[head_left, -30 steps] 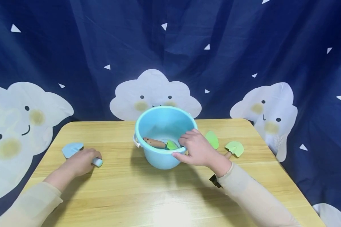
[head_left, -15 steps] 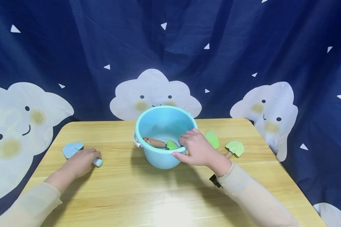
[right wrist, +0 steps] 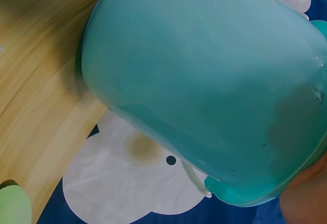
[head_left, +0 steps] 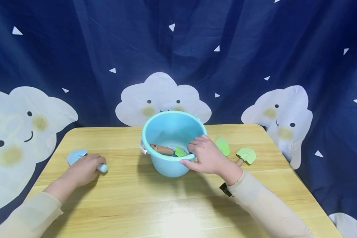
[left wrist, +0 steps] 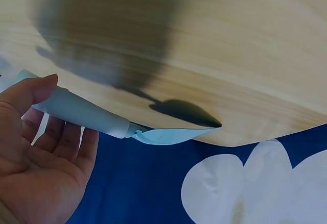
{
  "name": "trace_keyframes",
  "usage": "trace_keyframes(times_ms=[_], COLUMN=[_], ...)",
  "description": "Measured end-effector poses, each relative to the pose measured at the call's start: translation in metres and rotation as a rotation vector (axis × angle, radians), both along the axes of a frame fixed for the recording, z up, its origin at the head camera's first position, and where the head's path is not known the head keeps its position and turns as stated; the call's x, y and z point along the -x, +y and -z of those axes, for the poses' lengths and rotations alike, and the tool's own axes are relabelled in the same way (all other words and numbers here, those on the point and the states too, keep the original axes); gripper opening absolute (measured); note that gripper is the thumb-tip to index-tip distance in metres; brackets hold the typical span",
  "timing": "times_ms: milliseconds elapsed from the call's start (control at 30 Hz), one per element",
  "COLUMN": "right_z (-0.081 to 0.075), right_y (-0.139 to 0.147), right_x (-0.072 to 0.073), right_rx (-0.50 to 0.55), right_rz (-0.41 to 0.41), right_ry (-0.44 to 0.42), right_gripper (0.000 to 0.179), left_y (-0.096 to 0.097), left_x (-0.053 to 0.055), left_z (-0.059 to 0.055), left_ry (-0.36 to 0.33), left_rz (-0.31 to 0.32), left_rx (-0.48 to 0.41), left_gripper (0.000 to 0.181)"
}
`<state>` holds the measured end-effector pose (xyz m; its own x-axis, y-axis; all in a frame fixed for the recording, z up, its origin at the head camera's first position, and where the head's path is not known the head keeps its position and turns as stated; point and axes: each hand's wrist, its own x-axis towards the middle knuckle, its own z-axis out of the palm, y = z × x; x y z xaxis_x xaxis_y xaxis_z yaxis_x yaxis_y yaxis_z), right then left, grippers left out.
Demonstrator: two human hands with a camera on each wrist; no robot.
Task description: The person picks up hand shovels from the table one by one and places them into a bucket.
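Observation:
On the left, my left hand [head_left: 81, 170] holds a light blue toy trowel [head_left: 75, 156] by its handle. The left wrist view shows the thumb on one side of this handle [left wrist: 92, 113] and the fingers on the other; the blade stands a little apart from its shadow on the table. My right hand [head_left: 208, 157] grips the near right rim of a light blue bucket [head_left: 168, 168], fingers inside and thumb outside. A small tool with a wooden handle [head_left: 162, 150] and a green head lies in the bucket. The right wrist view shows mostly the bucket's outer wall [right wrist: 204, 71].
Right of the bucket, a light green trowel [head_left: 247, 155] lies on the wooden table [head_left: 122, 205], its handle partly behind my right arm. Near it is another green tool head [head_left: 222, 146], its lower part hidden. A dark blue curtain [head_left: 137, 39] with white clouds hangs behind the table.
My left hand and the blue trowel have shifted very slightly up and to the right. The right hand and the bucket have stayed in place.

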<state>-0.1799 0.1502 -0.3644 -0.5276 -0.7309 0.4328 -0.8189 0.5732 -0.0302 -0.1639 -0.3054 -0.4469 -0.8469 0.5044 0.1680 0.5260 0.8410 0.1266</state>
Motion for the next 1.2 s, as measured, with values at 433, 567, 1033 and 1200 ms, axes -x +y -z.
trace_keyframes(times_ms=[433,567,1033,1200], right_z=[-0.002,-0.002,-0.002,-0.003], right_y=[0.000,0.000,0.000,0.000], right_x=[0.000,0.000,0.001,0.000], right_rx=[-0.002,-0.003,0.001,0.000], right_rz=[0.001,-0.001,0.000,-0.003], right_ry=[0.001,-0.003,0.000,-0.001], right_gripper=[0.055,0.053,0.053,0.052], left_y=[0.009,0.011,0.033,0.040], left_x=[-0.005,-0.007,-0.016,-0.020], left_z=[-0.014,-0.016,-0.037,-0.042], left_ry=[-0.027,-0.045,-0.084,-0.102], left_rz=[0.010,0.006,0.010,0.000], left_rx=[-0.043,-0.052,-0.153,-0.177], left_gripper=[0.028,0.028,0.025,0.026])
